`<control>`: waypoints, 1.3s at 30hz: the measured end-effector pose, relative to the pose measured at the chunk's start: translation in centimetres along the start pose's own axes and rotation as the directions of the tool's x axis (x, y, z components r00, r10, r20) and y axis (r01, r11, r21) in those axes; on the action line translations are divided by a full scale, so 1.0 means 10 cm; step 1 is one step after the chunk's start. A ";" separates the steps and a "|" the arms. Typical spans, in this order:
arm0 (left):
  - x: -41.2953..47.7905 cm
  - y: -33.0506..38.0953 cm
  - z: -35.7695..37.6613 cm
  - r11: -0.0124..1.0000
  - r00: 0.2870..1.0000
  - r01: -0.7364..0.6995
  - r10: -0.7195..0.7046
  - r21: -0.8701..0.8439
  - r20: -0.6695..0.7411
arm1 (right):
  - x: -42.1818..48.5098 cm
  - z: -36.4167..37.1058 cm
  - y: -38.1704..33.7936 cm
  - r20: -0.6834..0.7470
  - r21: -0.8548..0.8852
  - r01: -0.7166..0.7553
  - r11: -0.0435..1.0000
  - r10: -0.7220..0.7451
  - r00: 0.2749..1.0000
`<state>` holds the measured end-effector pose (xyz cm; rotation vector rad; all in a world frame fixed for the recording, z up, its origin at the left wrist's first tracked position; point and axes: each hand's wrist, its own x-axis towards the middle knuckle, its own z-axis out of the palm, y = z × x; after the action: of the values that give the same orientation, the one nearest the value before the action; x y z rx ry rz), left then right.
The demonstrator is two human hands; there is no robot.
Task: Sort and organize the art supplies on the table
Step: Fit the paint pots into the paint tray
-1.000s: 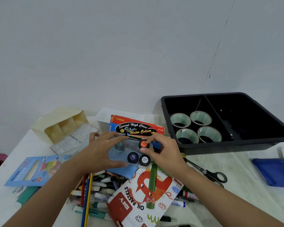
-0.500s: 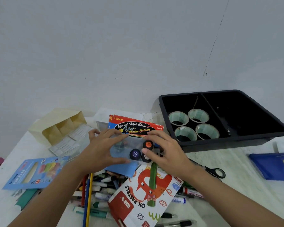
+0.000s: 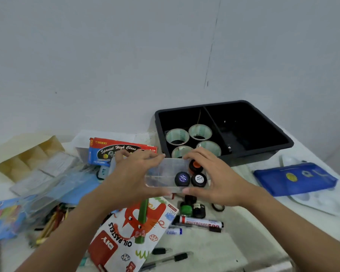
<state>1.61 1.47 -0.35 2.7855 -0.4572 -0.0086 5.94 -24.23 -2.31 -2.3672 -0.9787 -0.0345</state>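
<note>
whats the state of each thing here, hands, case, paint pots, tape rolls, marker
left hand, grips the clear case's left end
right hand, grips its right end
clear case, held level between both hands
paint pots, three, upright, caps on, at the case's right end
tape rolls, four, lying flat in the black bin's left compartment
whiteboard marker, lying on the table, untouched

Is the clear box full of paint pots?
No, only partly. The clear box holds three pots at its right end; the rest looks empty.
</note>
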 end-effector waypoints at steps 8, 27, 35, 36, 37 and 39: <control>0.16 0.85 0.43 0.986 0.993 -0.084 0.094 -0.143 0.066 | -0.70 -0.43 0.60 0.132 0.078 -0.026 0.997 0.015 0.991; -0.05 1.56 1.31 0.980 0.965 -0.010 0.061 -0.197 0.255 | -1.49 -0.41 1.31 0.429 0.070 0.178 0.982 -0.190 0.883; -0.04 1.47 1.46 0.990 0.991 0.003 0.016 -0.141 0.132 | -1.45 -0.33 1.40 0.389 0.016 0.177 0.984 -0.169 0.906; -0.03 1.44 1.47 0.989 0.994 0.015 0.001 -0.145 0.113 | -1.42 -0.34 1.41 0.373 0.010 0.163 0.987 -0.155 0.915; -0.01 1.41 1.47 0.986 0.995 0.030 -0.014 -0.164 0.100 | -1.39 -0.34 1.42 0.363 -0.003 0.153 0.988 -0.142 0.921; 0.03 1.37 1.47 0.978 0.996 0.044 -0.027 -0.206 0.088 | -1.34 -0.36 1.42 0.361 -0.038 0.150 0.988 -0.126 0.924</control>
<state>-3.20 -15.47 -10.02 2.5944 -0.4020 -0.1730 6.15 -42.75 -9.51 -2.4072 -1.3325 0.3280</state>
